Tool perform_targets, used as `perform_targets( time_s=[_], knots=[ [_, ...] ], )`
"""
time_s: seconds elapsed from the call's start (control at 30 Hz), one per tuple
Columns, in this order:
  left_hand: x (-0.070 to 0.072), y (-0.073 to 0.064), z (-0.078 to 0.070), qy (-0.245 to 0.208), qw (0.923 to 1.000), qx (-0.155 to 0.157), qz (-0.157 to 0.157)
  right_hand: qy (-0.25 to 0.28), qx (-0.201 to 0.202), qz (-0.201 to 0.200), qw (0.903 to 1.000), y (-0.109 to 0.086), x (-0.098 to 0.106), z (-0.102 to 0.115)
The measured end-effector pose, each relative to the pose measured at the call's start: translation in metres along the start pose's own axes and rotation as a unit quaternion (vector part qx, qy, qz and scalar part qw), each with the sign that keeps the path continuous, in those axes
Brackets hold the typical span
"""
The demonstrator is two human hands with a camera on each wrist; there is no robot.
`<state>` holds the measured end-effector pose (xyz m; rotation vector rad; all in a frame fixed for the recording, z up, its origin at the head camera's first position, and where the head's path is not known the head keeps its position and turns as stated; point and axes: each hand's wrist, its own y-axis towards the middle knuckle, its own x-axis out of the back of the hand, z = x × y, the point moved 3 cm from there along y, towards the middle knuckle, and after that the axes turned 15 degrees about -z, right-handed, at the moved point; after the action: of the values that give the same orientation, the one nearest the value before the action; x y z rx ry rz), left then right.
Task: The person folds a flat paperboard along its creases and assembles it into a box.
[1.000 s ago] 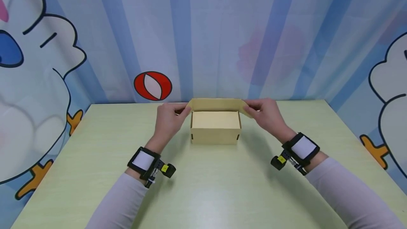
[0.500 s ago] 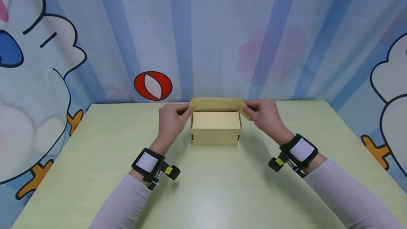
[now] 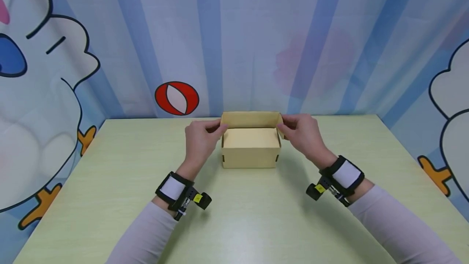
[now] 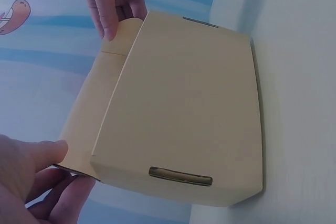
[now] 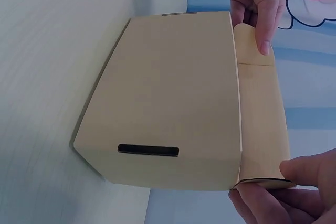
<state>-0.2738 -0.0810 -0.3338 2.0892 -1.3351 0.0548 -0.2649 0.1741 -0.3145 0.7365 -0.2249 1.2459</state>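
Observation:
A small tan cardboard box (image 3: 250,157) stands on the table, its lid flap (image 3: 251,119) raised upright along the back edge. My left hand (image 3: 200,141) pinches the flap's left corner between thumb and fingers. At the other end, my right hand (image 3: 303,133) pinches the right side tab, which folds toward me. The left wrist view shows the left thumb on the flap's inner face and the fingers (image 4: 63,198) behind it. From the right wrist, the right thumb and fingers (image 5: 299,203) grip the bent tab. Slots (image 5: 148,150) mark the box's lower corners.
The pale wood-look table (image 3: 242,215) spreads in front of the box and to both sides. Just behind its far edge hangs a blue striped curtain (image 3: 249,44) with cartoon prints. A small camera (image 3: 202,200) juts inward from each wrist strap.
Both hands have drawn a little closer together, and the flap's side tabs have folded farther inward. The box has shifted slightly to the right in the head view.

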Motion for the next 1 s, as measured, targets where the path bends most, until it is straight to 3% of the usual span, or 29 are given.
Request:
perform_targets(
  time_s=[0.23, 0.43, 0.83, 1.0],
  knots=[
    [-0.0032, -0.0044, -0.0002, -0.016, 0.9998, 0.007, -0.012, 0.060, -0.049, 0.000, 0.9970, -0.0031, -0.0039, -0.0019],
    [-0.0062, -0.0071, -0.0009, -0.020, 0.9996, 0.014, -0.017, 0.083, -0.062, 0.005, 0.9946, -0.0055, -0.0059, -0.0054],
    [-0.0073, -0.0071, -0.0048, 0.006, 0.9999, -0.006, -0.012, 0.069, -0.042, -0.005, 0.9967, -0.0073, -0.0039, -0.0062],
    [-0.0069, -0.0068, -0.0026, 0.022, 0.9995, -0.020, -0.007, 0.028, 0.004, -0.022, 0.9993, -0.0085, -0.0037, -0.0078]
  ],
)
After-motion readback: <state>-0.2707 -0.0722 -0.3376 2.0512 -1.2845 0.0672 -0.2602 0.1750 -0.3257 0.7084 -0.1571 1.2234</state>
